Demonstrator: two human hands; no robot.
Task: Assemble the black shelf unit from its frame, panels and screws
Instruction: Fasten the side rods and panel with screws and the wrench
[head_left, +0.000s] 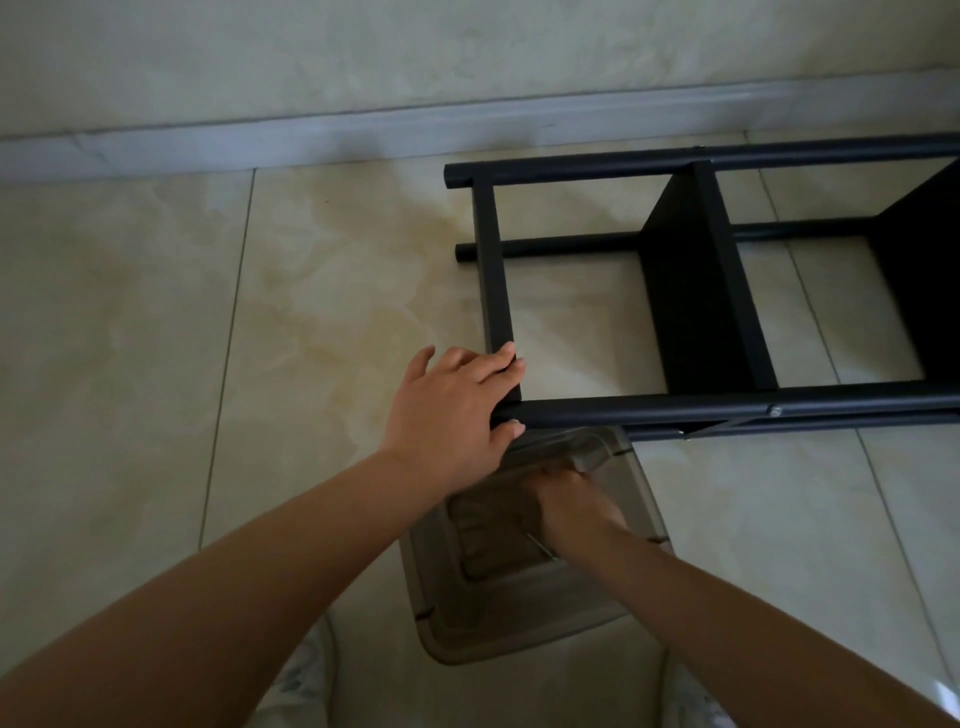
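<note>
Both my forearms reach forward from the bottom edge, over pale patterned cloth at my knees. My left hand (449, 410) grips the near left corner of the black shelf unit (696, 291), fingers curled over the end crossbar (493, 270) and thumb under the near rail (727, 408). The unit lies on its side on the tiled floor (156, 364), close to the baseboard, with two panels (691, 301) already standing between its rails and running off the right edge.

Just right of that corner, a smoky translucent plastic tub (519, 587) sits partly under the near rail. My right hand (569, 506) is down inside it. A thin metal rod, perhaps a hex key or a long screw, shows at my wrist, but I cannot tell whether my fingers hold it or anything else. Further right, a silver screw (775, 411) already sits in the near rail.

I think the risk is the frame rolling if my left grip loosens while I rummage, knocking the tub. Small screws could also slip from my fingers and scatter across the tiles.
</note>
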